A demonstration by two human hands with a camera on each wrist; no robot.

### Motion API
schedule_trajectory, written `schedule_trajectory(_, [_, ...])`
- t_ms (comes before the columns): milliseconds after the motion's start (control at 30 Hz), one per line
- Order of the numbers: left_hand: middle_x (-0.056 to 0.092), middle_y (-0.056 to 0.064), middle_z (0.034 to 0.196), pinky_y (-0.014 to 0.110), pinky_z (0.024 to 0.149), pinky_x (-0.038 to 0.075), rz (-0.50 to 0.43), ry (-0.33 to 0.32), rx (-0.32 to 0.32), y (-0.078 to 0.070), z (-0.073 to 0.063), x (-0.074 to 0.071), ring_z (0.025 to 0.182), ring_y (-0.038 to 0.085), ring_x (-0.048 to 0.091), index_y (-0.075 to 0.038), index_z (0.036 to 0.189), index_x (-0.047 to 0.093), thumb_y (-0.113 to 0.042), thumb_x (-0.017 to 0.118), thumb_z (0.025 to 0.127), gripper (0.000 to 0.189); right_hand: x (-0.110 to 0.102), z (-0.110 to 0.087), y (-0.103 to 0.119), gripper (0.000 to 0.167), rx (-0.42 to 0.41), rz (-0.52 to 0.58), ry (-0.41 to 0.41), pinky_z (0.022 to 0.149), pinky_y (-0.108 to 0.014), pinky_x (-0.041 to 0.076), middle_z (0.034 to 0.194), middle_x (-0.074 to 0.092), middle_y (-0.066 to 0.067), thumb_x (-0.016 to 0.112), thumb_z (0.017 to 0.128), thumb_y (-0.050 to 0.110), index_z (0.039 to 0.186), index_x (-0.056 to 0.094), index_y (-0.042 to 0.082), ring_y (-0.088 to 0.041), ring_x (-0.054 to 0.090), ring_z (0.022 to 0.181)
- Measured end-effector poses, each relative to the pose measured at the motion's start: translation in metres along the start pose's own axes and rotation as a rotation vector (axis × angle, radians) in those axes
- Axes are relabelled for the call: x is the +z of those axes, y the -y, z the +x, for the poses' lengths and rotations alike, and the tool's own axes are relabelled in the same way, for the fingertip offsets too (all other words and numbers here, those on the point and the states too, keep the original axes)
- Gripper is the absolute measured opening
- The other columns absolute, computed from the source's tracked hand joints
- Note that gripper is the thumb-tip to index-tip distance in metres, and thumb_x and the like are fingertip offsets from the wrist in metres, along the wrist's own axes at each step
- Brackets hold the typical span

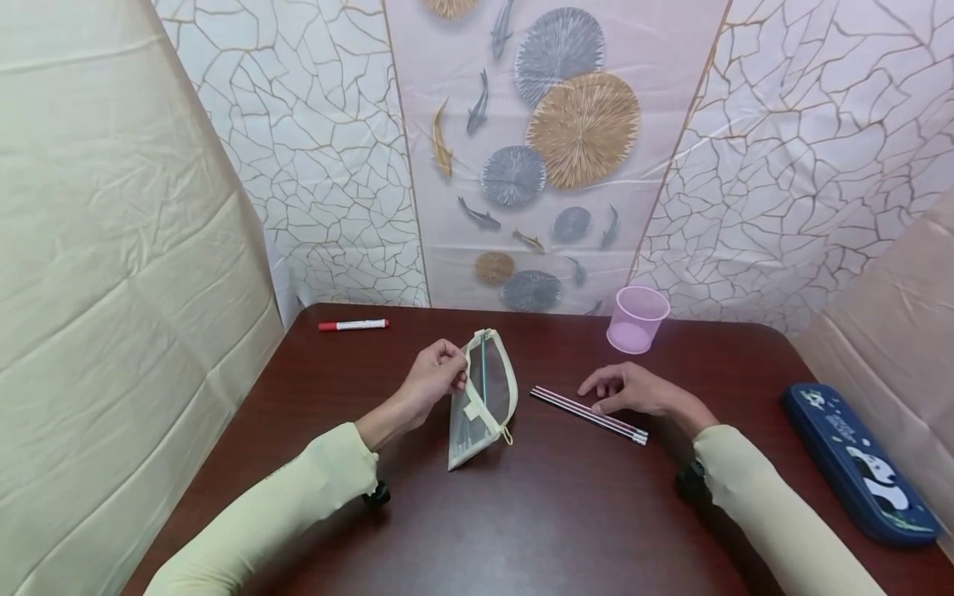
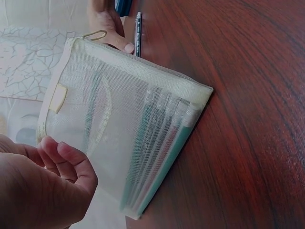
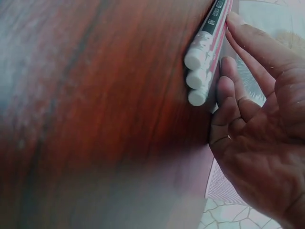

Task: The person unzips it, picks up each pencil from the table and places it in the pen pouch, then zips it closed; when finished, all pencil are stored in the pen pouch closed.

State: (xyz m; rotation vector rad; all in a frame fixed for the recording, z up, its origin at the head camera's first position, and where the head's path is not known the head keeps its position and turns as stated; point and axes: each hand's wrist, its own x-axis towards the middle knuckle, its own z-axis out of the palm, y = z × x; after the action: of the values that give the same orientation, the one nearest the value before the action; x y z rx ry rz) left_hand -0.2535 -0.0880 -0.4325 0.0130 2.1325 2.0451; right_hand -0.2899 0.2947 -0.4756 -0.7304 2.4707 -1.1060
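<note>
My left hand [image 1: 436, 372] pinches the rim of a pale mesh zip pouch [image 1: 464, 434], which stands tilted on the table with its mouth spread. Through the mesh, the left wrist view shows several pencils [image 2: 164, 129] with white erasers lying along the bottom. Right of the pouch, three striped pencils [image 1: 581, 408] lie side by side on the table. Over them is my right hand [image 1: 633, 389], fingers loosely bent, its thumb right at the pencils. In the right wrist view their white eraser ends [image 3: 196, 78] point towards the camera.
A pink mesh cup [image 1: 638, 323] stands at the back right. The dark blue pencil case [image 1: 857, 463] with a panda lies by the right edge. Near the back left edge of the brown table [image 1: 507, 530] is a red-capped marker [image 1: 354, 325].
</note>
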Motion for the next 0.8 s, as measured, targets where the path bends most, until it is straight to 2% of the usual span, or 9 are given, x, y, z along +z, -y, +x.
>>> schedule_trajectory(100, [0.061, 0.0, 0.074, 0.024, 0.068, 0.055, 0.002, 0.001, -0.002, -0.001, 0.0, 0.001, 0.067, 0.01, 0.059, -0.009, 0.097, 0.056, -0.005, 0.055, 0.099, 0.005, -0.001, -0.001, 0.001, 0.033, 0.0, -0.005, 0.013, 0.07, -0.022, 0.05, 0.095, 0.066, -0.014, 0.085, 0.088, 0.012, 0.119, 0.076, 0.006, -0.018, 0.059, 0.083])
schedule_trajectory(300, [0.061, 0.0, 0.073, 0.023, 0.067, 0.054, -0.007, 0.002, 0.001, -0.001, 0.0, 0.003, 0.067, 0.01, 0.058, -0.008, 0.098, 0.056, -0.003, 0.054, 0.098, 0.005, -0.006, 0.0, 0.007, 0.036, 0.004, -0.045, 0.032, 0.068, -0.023, 0.052, 0.095, 0.067, -0.015, 0.078, 0.087, -0.002, 0.122, 0.073, 0.004, -0.021, 0.062, 0.081])
schedule_trajectory(433, [0.061, 0.0, 0.073, 0.023, 0.066, 0.054, -0.015, 0.009, 0.0, -0.001, 0.0, 0.003, 0.066, 0.01, 0.058, -0.008, 0.097, 0.056, -0.003, 0.055, 0.098, 0.005, -0.005, 0.003, 0.011, 0.039, 0.023, -0.162, 0.011, 0.07, -0.025, 0.051, 0.093, 0.068, -0.009, 0.075, 0.084, -0.006, 0.118, 0.073, 0.011, -0.017, 0.062, 0.08])
schedule_trajectory(633, [0.061, 0.0, 0.072, 0.023, 0.065, 0.053, -0.022, 0.021, -0.009, 0.0, 0.001, 0.005, 0.065, 0.01, 0.058, -0.01, 0.095, 0.055, -0.003, 0.055, 0.098, 0.008, -0.002, 0.007, 0.019, 0.039, 0.047, -0.351, -0.014, 0.072, -0.029, 0.047, 0.087, 0.068, 0.004, 0.076, 0.081, -0.001, 0.109, 0.073, 0.025, -0.01, 0.06, 0.075])
schedule_trajectory(800, [0.061, 0.0, 0.072, 0.023, 0.064, 0.053, -0.022, 0.029, -0.006, 0.001, 0.002, 0.007, 0.065, 0.009, 0.058, -0.011, 0.095, 0.054, -0.003, 0.055, 0.098, 0.01, 0.0, 0.009, 0.025, 0.042, 0.066, -0.43, -0.013, 0.068, -0.03, 0.048, 0.086, 0.069, 0.006, 0.078, 0.08, -0.001, 0.108, 0.071, 0.029, -0.012, 0.059, 0.075])
